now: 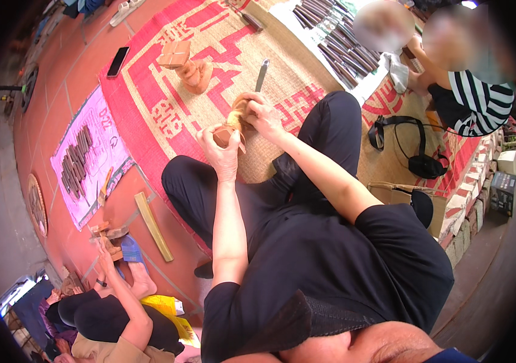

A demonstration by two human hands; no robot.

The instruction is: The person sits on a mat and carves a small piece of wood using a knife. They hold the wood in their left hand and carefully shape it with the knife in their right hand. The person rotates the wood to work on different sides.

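Observation:
Above my lap, both hands are closed on a small reddish-brown wood carving [235, 124] with a paler yellowish middle. My left hand [221, 150] grips its lower, blocky end, where a thin brown edge sticks out past the fingers. Around the upper, rounded end are the fingers of my right hand [262, 116]; whether they also pinch something small is hidden. A narrow metal blade-like tool [262, 75] lies on the mat just beyond my right hand. Farther left stands a similar carved wooden figure [195, 75] with a square block at one end.
The red and tan woven mat [149, 78] bears several dark-handled carving tools [339, 51] on white cloth. A phone [117, 62] sits at its left edge; a pink sheet [97, 163] with dark tools lies beyond. Other people sit nearby. A black bag [425, 165] rests to my right.

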